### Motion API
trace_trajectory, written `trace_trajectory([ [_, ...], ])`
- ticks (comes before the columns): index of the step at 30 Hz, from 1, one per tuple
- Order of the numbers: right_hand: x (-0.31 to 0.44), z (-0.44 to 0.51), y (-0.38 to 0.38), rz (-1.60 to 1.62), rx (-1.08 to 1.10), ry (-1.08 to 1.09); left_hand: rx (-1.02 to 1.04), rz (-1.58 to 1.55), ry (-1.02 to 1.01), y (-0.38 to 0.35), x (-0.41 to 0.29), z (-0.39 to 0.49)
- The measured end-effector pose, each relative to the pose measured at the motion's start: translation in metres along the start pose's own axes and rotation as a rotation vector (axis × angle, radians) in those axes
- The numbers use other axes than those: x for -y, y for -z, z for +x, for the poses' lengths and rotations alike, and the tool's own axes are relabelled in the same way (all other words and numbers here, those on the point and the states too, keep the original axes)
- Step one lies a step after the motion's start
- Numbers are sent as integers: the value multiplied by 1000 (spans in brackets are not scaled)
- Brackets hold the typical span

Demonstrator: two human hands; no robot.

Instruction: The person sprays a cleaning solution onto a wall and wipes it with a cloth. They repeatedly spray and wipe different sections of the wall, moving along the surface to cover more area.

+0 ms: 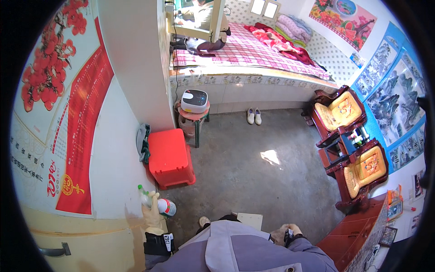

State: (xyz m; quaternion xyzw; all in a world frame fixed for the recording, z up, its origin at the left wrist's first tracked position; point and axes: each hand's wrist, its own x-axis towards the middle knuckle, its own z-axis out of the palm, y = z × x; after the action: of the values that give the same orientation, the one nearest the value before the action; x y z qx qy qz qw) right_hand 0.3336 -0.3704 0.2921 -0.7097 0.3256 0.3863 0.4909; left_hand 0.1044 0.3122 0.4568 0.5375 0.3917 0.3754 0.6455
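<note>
My left hand (153,211) is at the lower left, near the wall and a pale door. Its fingers are wrapped around a plastic bottle (166,207) with a green cap; the bottle lies tilted, its clear part on one side of the hand and a white, red and green label on the other. My right hand (291,230) hangs low beside my jacket at the lower right. Something beige shows by its fingers; whether it is held cannot be told. A pale flat panel (250,220) shows just beyond my jacket, between the hands.
A red plastic stool (170,154) stands ahead left, beside a small stool (194,114) bearing a white appliance (194,101). White shoes (254,116) lie before a raised bed (238,61), where a person (204,20) sits. Wooden armchairs (340,110) and a red cabinet (353,234) line the right.
</note>
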Motion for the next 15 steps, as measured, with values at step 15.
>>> trace_trajectory([
  [15, 143, -18, -93, 327, -73, -55, -98, 88, -39, 27, 30, 13],
])
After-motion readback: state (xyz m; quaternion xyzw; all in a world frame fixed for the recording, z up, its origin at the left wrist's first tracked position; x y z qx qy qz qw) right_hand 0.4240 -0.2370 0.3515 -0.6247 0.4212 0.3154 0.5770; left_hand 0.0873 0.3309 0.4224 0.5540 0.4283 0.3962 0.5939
